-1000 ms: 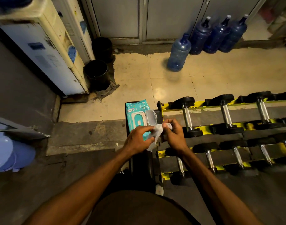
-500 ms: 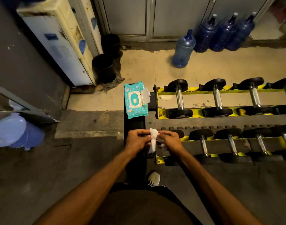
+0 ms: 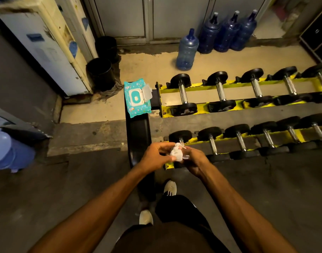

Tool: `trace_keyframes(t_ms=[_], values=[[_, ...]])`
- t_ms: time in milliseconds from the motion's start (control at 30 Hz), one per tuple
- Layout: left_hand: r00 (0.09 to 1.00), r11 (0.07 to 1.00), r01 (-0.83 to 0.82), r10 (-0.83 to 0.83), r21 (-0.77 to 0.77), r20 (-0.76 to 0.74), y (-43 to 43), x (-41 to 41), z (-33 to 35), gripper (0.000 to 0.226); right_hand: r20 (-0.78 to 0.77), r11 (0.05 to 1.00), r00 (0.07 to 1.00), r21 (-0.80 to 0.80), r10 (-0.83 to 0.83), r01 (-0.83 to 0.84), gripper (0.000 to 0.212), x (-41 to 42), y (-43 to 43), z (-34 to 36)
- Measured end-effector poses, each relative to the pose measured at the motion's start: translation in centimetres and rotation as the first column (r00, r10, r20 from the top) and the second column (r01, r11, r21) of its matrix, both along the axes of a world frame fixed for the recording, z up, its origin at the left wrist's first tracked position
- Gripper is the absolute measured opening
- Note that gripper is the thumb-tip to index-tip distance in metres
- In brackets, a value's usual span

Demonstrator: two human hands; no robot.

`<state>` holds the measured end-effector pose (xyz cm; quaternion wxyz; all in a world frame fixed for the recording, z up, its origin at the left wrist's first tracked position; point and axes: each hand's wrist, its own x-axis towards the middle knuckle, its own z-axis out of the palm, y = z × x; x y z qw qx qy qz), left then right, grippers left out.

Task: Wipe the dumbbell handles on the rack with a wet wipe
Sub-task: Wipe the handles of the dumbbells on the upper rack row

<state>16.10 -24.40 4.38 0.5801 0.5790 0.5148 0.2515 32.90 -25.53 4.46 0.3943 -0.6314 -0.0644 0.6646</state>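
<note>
A white wet wipe (image 3: 177,154) is bunched up between my left hand (image 3: 154,157) and my right hand (image 3: 194,161), both gripping it above the near left end of the lower rack tier. The yellow rack (image 3: 202,91) carries black dumbbells with chrome handles on two tiers; the nearest upper handle (image 3: 183,94) and a lower one (image 3: 213,146) are bare. The leftmost lower dumbbell is partly hidden by my hands. A teal wipe pack (image 3: 137,98) lies on the black side post of the rack, lid flipped open.
Blue water jugs (image 3: 186,50) stand on the floor behind the rack. Two black bins (image 3: 100,73) sit by a white cabinet (image 3: 47,46) at the left. A blue container (image 3: 8,150) is at the far left. My shoes (image 3: 169,188) are beside the rack post.
The view has risen and pulled back from the wipe pack. My hands moved toward me with the wipe and scrunched it from a hanging strip into a small bunch.
</note>
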Motion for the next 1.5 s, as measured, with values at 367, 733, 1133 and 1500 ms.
trace_keyframes(t_ms=[367,733,1133,1500], values=[[0.949,0.976,-0.212,0.216,0.043,-0.229,5.4,9.3,-0.4,0.015,0.045,0.983,0.982,-0.015,0.183,-0.183,0.039,8.3,5.4,-1.0],[0.889,0.956,-0.289,0.285,0.043,-0.36,13.4,13.6,-1.5,0.031,0.141,0.978,0.969,0.013,0.203,-0.207,0.013,15.0,16.8,-1.2],[0.805,0.981,0.154,-0.053,0.121,-0.591,21.0,10.8,-4.7,0.055,0.768,0.658,0.486,0.113,0.418,-0.745,0.019,12.9,27.8,-3.0],[0.821,0.973,0.179,-0.066,0.146,-0.567,22.6,9.6,-5.1,0.044,0.796,0.427,0.162,-0.131,0.584,-0.895,0.011,12.1,31.5,-3.9]])
